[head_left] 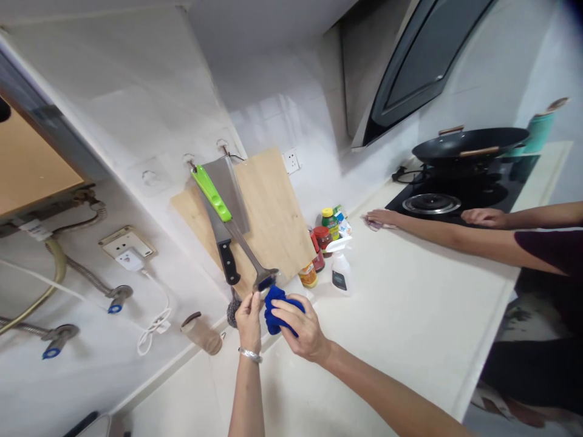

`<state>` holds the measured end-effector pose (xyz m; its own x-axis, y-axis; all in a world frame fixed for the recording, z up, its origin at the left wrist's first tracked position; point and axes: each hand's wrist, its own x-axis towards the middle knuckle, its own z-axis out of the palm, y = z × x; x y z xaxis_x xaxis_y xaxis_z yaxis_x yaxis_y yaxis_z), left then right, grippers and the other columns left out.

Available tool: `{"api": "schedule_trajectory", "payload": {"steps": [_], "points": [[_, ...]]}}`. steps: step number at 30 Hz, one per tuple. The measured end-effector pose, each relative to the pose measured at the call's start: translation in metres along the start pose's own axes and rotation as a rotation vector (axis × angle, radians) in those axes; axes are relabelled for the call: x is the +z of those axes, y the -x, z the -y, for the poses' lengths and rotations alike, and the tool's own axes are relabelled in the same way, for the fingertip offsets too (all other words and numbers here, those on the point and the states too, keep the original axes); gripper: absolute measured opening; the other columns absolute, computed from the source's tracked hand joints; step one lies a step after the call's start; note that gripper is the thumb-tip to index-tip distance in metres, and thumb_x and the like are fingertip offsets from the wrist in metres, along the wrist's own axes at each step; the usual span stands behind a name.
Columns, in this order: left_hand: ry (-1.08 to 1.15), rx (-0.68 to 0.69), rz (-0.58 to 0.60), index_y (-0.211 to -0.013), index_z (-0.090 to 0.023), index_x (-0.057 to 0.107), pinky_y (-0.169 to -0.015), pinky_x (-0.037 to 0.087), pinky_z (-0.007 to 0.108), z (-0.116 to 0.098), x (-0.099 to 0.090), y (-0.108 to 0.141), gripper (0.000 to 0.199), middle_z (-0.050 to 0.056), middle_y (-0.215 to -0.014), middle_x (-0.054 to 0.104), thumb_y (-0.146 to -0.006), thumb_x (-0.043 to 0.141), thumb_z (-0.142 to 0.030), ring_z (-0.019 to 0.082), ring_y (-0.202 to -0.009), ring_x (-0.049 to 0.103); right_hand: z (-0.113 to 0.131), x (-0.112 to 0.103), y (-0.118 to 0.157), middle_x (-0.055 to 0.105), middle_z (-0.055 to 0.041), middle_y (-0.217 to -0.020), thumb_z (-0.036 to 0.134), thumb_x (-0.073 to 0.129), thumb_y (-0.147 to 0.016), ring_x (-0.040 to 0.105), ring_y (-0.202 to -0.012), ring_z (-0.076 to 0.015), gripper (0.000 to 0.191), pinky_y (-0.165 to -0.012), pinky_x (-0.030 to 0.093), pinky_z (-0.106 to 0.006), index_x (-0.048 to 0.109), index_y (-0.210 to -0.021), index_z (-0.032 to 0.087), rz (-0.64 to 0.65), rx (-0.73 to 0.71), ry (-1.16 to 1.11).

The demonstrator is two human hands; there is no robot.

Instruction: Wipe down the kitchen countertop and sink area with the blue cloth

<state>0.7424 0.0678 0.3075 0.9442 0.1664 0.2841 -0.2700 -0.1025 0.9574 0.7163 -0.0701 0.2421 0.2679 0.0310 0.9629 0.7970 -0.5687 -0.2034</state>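
Note:
A green-handled metal spatula [241, 240] hangs head down from a wall hook. At the lower edge of its head, the fingers of my left hand [249, 321] are pinched together. My right hand [305, 328] grips a bunched blue cloth [276, 312] just under the spatula head, beside the left fingertips. Behind the spatula hang a cleaver [232, 188] and a black-handled knife [228, 261]. A wooden cutting board [273, 212] leans on the wall behind them. Close to my left hand is a dark scouring ball [233, 312], partly hidden.
A white spray bottle [340, 276] and several jars [322, 238] stand by the cutting board. Another person's hand [382, 218] presses a cloth on the counter [401, 303]. A wok [473, 145] sits on the stove [487, 194]. A brownish cup [203, 334] is at left.

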Motion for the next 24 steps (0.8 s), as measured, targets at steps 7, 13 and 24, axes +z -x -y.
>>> {"api": "schedule_trajectory", "payload": {"steps": [7,13,24], "points": [[0.027,0.071,-0.035,-0.082,-0.017,0.072,-0.069,0.049,0.027,0.011,0.003,0.002,0.045,0.002,-0.077,0.069,-0.063,0.079,-0.058,0.016,-0.072,0.057,0.005,0.004,-0.037,0.062,-0.0022,-0.140,0.019,0.053,-0.090,0.037,-0.141,-0.0307,0.054,-0.113,0.040,-0.056,0.047,-0.143,0.025,-0.098,-0.001,0.176],[-0.126,0.086,-0.015,-0.073,-0.018,0.067,-0.065,0.043,0.025,0.009,0.004,0.002,0.054,-0.002,-0.064,0.057,-0.075,0.065,-0.071,0.013,-0.065,0.049,-0.009,0.005,-0.041,0.048,-0.0133,-0.151,0.020,0.052,-0.092,0.039,-0.143,-0.0302,0.062,-0.116,0.038,-0.062,0.033,-0.150,0.022,-0.153,0.171,0.011],[0.048,-0.015,-0.041,-0.077,-0.018,0.068,-0.079,0.053,0.029,0.012,0.011,0.003,0.055,0.000,-0.077,0.065,-0.066,0.074,-0.071,0.016,-0.077,0.059,-0.027,0.013,-0.038,0.064,-0.0125,-0.131,0.033,0.067,-0.080,0.061,-0.121,-0.0259,0.060,-0.109,0.050,-0.047,0.050,-0.137,0.021,-0.251,0.736,-0.406]]}}
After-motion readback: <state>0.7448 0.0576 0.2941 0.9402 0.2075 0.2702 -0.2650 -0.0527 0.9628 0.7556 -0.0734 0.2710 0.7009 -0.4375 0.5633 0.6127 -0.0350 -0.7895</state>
